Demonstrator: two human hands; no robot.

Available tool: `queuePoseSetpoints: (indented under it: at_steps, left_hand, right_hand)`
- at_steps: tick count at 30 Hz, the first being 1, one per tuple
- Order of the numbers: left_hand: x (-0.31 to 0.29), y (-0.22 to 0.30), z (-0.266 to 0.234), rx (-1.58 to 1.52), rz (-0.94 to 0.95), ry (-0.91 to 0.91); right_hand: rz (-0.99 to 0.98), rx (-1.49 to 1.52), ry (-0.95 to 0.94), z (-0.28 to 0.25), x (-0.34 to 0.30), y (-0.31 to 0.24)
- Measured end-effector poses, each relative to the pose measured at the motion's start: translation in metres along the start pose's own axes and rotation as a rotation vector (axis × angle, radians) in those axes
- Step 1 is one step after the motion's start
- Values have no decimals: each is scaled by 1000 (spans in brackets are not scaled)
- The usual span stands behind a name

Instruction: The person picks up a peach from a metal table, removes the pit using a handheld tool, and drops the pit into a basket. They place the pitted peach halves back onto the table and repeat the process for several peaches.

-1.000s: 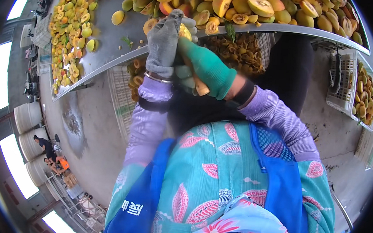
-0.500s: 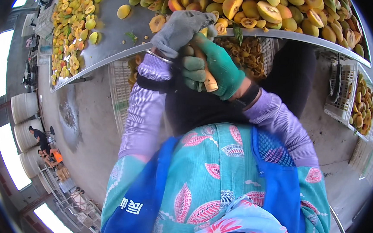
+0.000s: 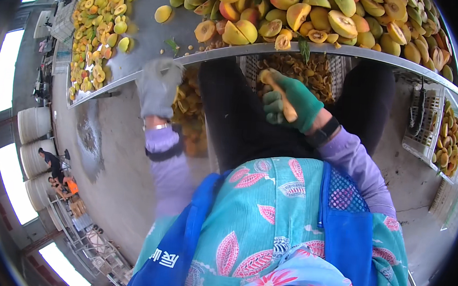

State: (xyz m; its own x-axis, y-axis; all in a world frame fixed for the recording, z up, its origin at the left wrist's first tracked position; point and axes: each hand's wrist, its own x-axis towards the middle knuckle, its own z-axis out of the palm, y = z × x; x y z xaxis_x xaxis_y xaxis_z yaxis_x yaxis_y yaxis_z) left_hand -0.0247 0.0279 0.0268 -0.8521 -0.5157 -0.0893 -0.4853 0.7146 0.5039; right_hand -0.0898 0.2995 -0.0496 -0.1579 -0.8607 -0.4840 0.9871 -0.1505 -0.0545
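head view: the right hand grips a wooden handle in its palm, seemingly for control, near the desk's front edge; the left hand (blurred, cannot tell open or closed) is nearby. cut fruit lies heaped along that edge, presumably for reach.

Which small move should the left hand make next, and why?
Perhaps the grey-gloved left hand, if free (blur hides this), should reach for the round orange-yellow cut fruit near the edge of the grey metal table: it lies nearby, and the green-gloved right hand grips a pale-brown cylindrical tool handle.
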Motion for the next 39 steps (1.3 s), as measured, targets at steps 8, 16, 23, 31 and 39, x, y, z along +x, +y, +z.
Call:
queuePoseSetpoints:
  at_steps: [8, 16, 23, 31, 39]
  left_hand:
    - [126, 17, 49, 622, 533, -173]
    - [16, 65, 40, -994, 325, -213]
    - [4, 65, 83, -568, 596, 105]
    - [-9, 97, 82, -1287, 107, -98]
    - [-4, 100, 85, -1174, 165, -88]
  right_hand:
    - [-176, -372, 89, 17, 4, -2]
    - [-730, -1091, 305, 60, 6, 11]
    - [-930, -1314, 476, 52, 17, 11]
    - [-904, -1255, 444, 53, 13, 17]
    - [-901, -980, 394, 62, 15, 28]
